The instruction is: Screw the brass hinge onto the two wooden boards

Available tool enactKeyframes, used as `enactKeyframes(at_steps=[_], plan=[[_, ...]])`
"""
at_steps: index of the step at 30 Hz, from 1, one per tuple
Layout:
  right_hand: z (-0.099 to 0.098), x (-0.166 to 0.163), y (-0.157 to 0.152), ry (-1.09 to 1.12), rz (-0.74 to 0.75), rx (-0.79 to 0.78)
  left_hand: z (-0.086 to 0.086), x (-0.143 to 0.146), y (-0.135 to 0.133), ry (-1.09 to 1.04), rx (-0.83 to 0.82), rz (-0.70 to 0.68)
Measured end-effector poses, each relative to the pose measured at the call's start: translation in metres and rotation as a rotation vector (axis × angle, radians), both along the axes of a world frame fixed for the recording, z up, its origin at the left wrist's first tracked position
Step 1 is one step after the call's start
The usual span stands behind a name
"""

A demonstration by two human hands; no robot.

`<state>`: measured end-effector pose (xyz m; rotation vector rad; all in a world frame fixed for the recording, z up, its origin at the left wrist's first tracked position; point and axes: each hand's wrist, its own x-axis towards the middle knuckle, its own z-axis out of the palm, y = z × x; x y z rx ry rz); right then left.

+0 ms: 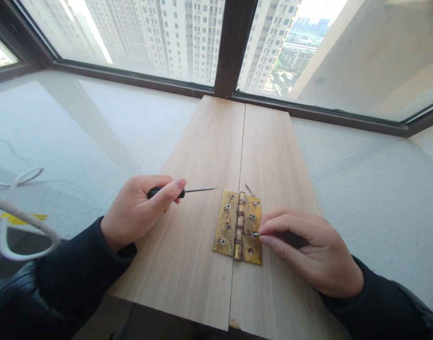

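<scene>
A worn brass hinge (pixel 239 226) lies unfolded across the seam between two pale wooden boards (pixel 209 141). Screws sit in all the holes of its left leaf and in the upper two of the right leaf; the lowest right hole (pixel 250 251) shows no screw. My right hand (pixel 308 250) is closed, pinching a small screw (pixel 257 234) at the third hole of the right leaf. My left hand (pixel 145 208) is wrapped round the black handle of a screwdriver (pixel 198 190), its shaft pointing right, apart from the hinge. Another screw (pixel 250 190) lies just above the hinge.
The boards rest on a white speckled sill (pixel 106 127) and reach to the dark window frame (pixel 226 61). A white cable (pixel 28 217) loops at the left, by a yellow strip (pixel 23 219). The boards' front edge overhangs a dark space.
</scene>
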<state>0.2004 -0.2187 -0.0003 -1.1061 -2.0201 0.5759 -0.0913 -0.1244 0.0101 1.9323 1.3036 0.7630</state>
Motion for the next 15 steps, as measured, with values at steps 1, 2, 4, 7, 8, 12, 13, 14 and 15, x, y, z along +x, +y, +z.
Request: enactKeyframes(at_steps=[1, 2, 4, 7, 8, 12, 13, 14, 15], plan=[[0.0002, 0.0000, 0.0001, 0.001, 0.004, 0.005, 0.0000, -0.0002, -0.0003, 0.001, -0.001, -0.002], [0.0004, -0.0001, 0.0001, 0.002, 0.010, 0.008, 0.0000, -0.0003, -0.0005, 0.002, 0.000, -0.004], [0.0011, -0.0003, -0.0002, 0.006, 0.021, 0.012, 0.0000, -0.0003, -0.0009, 0.005, 0.002, -0.006], [0.0016, -0.0006, -0.0006, 0.018, 0.019, 0.009, 0.0000, -0.0003, -0.0009, 0.004, 0.007, -0.010], [0.0014, -0.0008, -0.0006, 0.024, 0.016, 0.006, 0.0000, -0.0003, -0.0007, 0.004, 0.008, -0.014], [-0.0009, -0.0013, 0.0011, 0.047, -0.006, -0.022, -0.0001, -0.0003, -0.0007, 0.003, 0.009, -0.027], [-0.0016, -0.0014, 0.0018, 0.054, -0.015, -0.034, -0.0001, -0.0003, -0.0008, 0.003, 0.007, -0.029], [-0.0022, -0.0014, 0.0026, 0.061, -0.026, -0.044, 0.0000, -0.0004, -0.0011, 0.005, 0.004, -0.033], [-0.0026, -0.0014, 0.0032, 0.069, -0.036, -0.053, 0.0003, -0.0004, -0.0015, 0.007, 0.000, -0.032]])
